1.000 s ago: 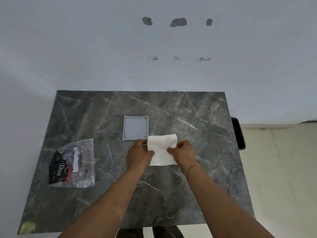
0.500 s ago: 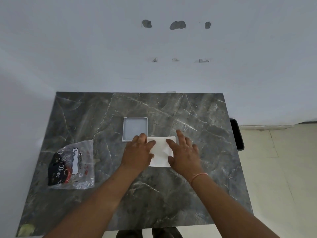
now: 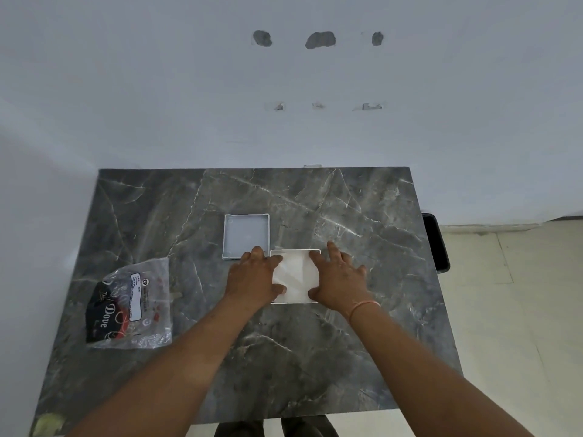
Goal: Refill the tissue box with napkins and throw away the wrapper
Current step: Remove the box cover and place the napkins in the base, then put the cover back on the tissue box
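Observation:
A white square tissue box (image 3: 296, 300) lies mid-table with a stack of white napkins (image 3: 295, 274) inside it. My left hand (image 3: 255, 277) rests flat over the stack's left side. My right hand (image 3: 339, 279) rests flat over its right side with fingers spread, and both palms press down. Just behind and to the left lies the box's other white half (image 3: 246, 235), hollow side up and empty. The clear plastic wrapper (image 3: 131, 305), printed in black and red, lies flat near the table's left edge.
The table is a dark grey marble top (image 3: 347, 357) pushed against a pale wall. A black object (image 3: 437, 242) sticks out past the table's right edge. Pale floor tiles (image 3: 520, 310) show to the right, and dark shoes (image 3: 274, 428) below the near edge.
A second ago both hands pinched the napkin stack by its sides above the table. Now the stack sits down in the box and both hands lie flat on it.

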